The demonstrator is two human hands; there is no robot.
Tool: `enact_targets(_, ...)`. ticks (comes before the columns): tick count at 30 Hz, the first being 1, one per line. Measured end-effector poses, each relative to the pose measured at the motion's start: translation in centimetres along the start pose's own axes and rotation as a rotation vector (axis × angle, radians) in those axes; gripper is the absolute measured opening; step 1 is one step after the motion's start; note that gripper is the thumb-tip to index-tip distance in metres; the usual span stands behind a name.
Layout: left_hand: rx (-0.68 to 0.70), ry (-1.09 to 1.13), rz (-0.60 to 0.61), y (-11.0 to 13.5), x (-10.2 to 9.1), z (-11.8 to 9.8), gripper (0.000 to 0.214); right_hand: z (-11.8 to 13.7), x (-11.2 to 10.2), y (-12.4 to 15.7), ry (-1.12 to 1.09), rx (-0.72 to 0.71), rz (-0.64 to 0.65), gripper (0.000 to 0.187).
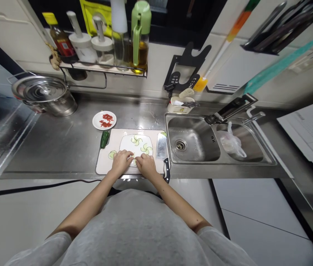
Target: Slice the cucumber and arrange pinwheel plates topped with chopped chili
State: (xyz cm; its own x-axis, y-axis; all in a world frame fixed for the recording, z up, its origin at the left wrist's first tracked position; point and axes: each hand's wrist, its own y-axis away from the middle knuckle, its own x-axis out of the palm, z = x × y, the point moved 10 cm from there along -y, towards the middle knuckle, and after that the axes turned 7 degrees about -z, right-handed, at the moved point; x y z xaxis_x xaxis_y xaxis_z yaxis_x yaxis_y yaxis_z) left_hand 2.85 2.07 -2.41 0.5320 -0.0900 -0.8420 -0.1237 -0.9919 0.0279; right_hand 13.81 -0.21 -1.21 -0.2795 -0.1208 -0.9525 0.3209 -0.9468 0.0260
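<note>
Surface: your worktop is a steel counter [48, 147], grey and reflective. Directly on it, from your left: a lidded steel pot [62, 105] toward the back; a round white plate [95, 121]; a pale cutting board [103, 168] near the front edge. A cream container [177, 108] stands behind the left basin. A green pepper [104, 139] lies at the board's left edge; whether on board or steel, you cannot tell. On your board: a square white plate [126, 146], pale green slices [112, 154] to its left, a cleaver [162, 146] to its right, handle reaching past the board's front right corner.
</note>
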Motion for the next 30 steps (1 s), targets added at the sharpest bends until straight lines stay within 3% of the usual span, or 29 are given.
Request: enact_targets(30, -0.003, -0.026, -0.005, 0.21, 0.09, -0.46, 0.023, 0.65, -0.22, 0.8, -0.018, -0.078, -0.159, 0.02)
